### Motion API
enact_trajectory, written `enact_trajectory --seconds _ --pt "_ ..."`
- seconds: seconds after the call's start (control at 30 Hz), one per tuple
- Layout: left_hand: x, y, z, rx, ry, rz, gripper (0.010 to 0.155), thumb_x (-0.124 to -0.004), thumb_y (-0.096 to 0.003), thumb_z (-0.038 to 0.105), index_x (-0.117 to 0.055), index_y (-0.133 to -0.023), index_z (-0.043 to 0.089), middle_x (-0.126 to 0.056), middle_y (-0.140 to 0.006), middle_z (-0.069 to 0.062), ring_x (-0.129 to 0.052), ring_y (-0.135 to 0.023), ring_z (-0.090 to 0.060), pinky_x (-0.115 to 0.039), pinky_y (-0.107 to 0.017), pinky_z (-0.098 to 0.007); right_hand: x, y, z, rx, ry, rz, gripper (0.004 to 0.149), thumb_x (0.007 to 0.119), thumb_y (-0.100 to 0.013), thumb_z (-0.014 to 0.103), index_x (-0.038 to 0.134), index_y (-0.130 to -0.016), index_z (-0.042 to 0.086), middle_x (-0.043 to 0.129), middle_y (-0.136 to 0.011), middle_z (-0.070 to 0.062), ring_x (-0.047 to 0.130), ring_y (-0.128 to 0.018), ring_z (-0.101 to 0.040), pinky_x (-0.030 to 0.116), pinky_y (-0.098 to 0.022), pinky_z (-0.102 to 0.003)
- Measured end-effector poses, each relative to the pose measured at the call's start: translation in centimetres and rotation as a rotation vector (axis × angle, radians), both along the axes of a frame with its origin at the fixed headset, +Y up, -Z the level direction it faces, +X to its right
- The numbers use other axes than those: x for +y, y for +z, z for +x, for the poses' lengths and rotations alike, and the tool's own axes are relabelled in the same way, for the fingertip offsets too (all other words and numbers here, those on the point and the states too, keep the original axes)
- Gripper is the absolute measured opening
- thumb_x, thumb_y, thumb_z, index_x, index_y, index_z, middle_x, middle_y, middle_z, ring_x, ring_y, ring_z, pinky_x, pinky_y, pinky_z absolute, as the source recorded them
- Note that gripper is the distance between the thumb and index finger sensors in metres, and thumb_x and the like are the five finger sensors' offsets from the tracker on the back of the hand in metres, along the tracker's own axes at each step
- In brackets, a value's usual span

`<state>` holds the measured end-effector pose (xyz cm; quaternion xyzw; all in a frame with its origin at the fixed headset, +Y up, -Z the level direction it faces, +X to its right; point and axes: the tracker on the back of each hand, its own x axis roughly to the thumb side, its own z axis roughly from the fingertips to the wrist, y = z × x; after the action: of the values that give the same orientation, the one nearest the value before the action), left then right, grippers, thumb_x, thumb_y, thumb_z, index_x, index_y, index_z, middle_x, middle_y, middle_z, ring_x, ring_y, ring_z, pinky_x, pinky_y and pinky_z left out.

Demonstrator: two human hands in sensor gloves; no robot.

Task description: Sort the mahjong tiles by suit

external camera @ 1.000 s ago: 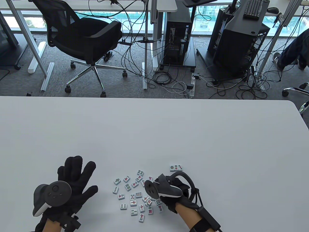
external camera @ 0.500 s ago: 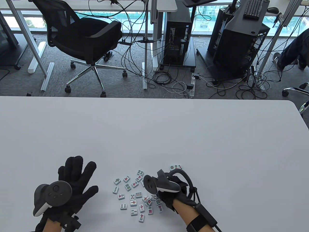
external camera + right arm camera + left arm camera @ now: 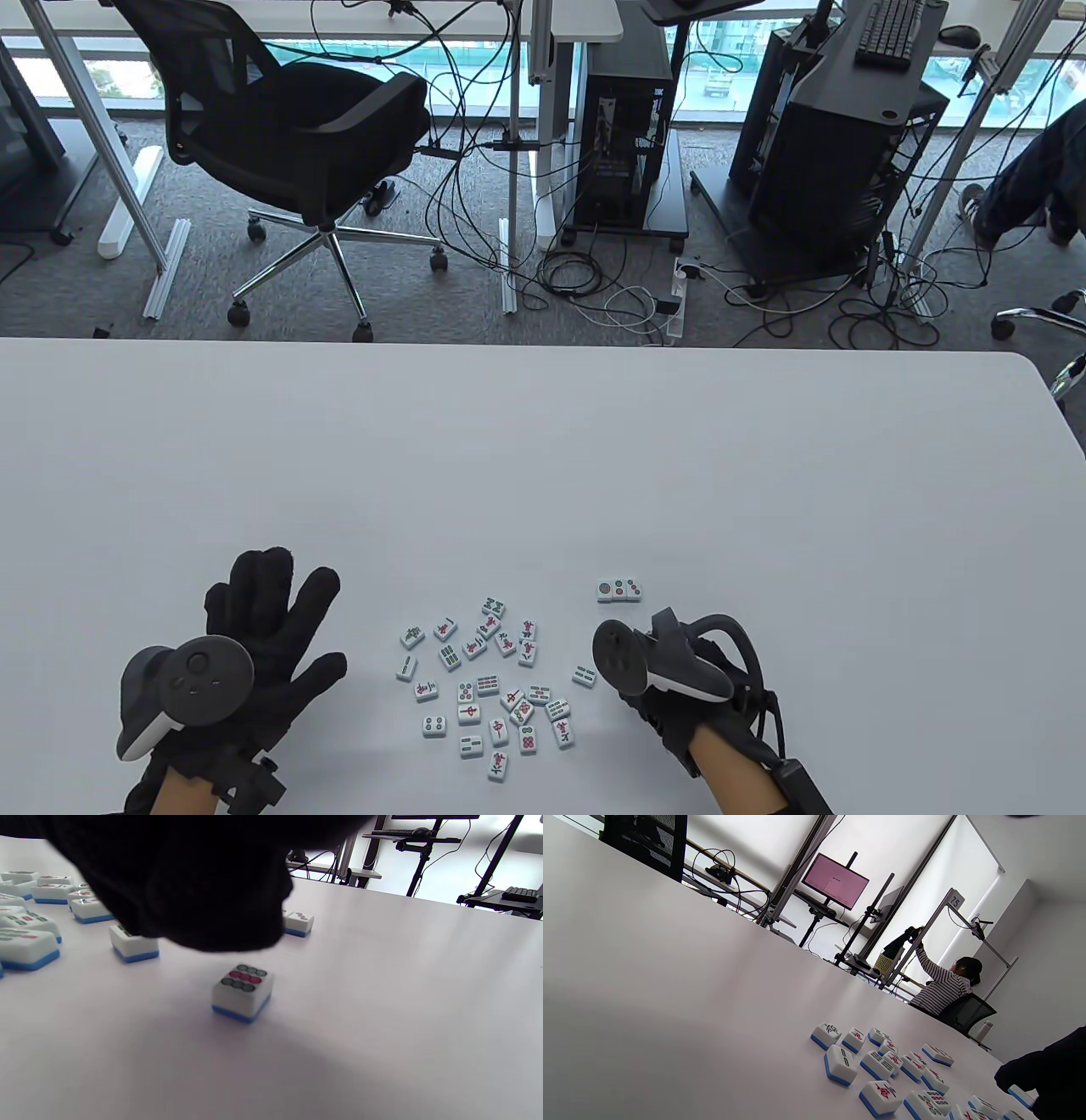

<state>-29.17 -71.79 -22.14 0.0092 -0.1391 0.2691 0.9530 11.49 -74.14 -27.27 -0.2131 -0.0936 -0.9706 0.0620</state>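
Nearest, the right hand [image 3: 679, 688] in a black knit sensor glove with a grey-and-white tracker on its back sits low at the near edge of the smooth white table [image 3: 543, 458]; fingers are hidden under the tracker and glove bulk, so cannot tell if they are spread or curled, or whether they touch anything. Right wrist view shows a chunky rounded tile with nine circles [image 3: 242, 991], white top over blue base, lying flat just under and slightly ahead of the dark glove. Left of the right hand, the loose tile cluster [image 3: 492, 679] lies face up, glossy white blocks with red and green marks; one stray tile [image 3: 584, 676] sits just beside the hand. Left of the cluster, the left hand [image 3: 254, 637] lies flat, palm down, fingers spread and straight, holding nothing, well apart from the tiles. Just beyond the right hand, a pair of circle tiles [image 3: 618, 589] lies touching side by side in a short row.
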Motion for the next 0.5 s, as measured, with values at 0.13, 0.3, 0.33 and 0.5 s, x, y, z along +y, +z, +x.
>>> enact_trajectory --seconds 0.13,0.3,0.33,0.5 --pt "-0.1 0.0 0.1 0.0 -0.01 -0.006 0.08 -0.054 -0.045 0.076 -0.021 -0.111 0.046 0.014 -0.111 0.018 0.021 -0.106 -0.015 0.009 -0.072 -0.055 -0.9 0.4 -0.1 0.027 0.026 0.02 0.058 0.088 -0.034 0.037 0.081 -0.082 0.006 0.099 -0.027 0.002 0.086 -0.001 -0.007 0.079 0.001 -0.024" --pt "0.0 0.0 0.0 0.004 -0.008 -0.005 0.08 -0.054 -0.0451 0.076 -0.021 -0.111 0.046 0.014 -0.111 0.018 0.021 -0.106 -0.015 0.009 -0.072 -0.055 -1.4 0.5 -0.5 0.043 0.039 0.037 0.058 0.088 -0.033 0.037 0.081 -0.082 0.007 0.099 -0.027 0.002 0.086 -0.001 -0.007 0.079 0.001 -0.025" --pt "0.0 0.0 0.0 0.004 -0.008 -0.005 0.08 -0.054 -0.045 0.076 -0.021 -0.111 0.046 0.014 -0.111 0.018 0.021 -0.106 -0.015 0.009 -0.072 -0.055 -1.5 0.5 -0.6 0.044 0.051 0.038 0.058 0.088 -0.034 0.037 0.081 -0.082 0.007 0.099 -0.027 0.002 0.086 -0.001 -0.007 0.079 0.001 -0.025" --pt "0.0 0.0 0.0 0.004 -0.005 -0.003 0.08 -0.054 -0.0451 0.076 -0.021 -0.111 0.046 0.014 -0.111 0.018 0.02 -0.106 -0.015 0.009 -0.072 -0.055 -2.0 0.6 -0.7 0.049 0.106 0.043 0.058 0.088 -0.034 0.037 0.081 -0.082 0.007 0.099 -0.027 0.002 0.086 -0.001 -0.007 0.079 0.001 -0.025"
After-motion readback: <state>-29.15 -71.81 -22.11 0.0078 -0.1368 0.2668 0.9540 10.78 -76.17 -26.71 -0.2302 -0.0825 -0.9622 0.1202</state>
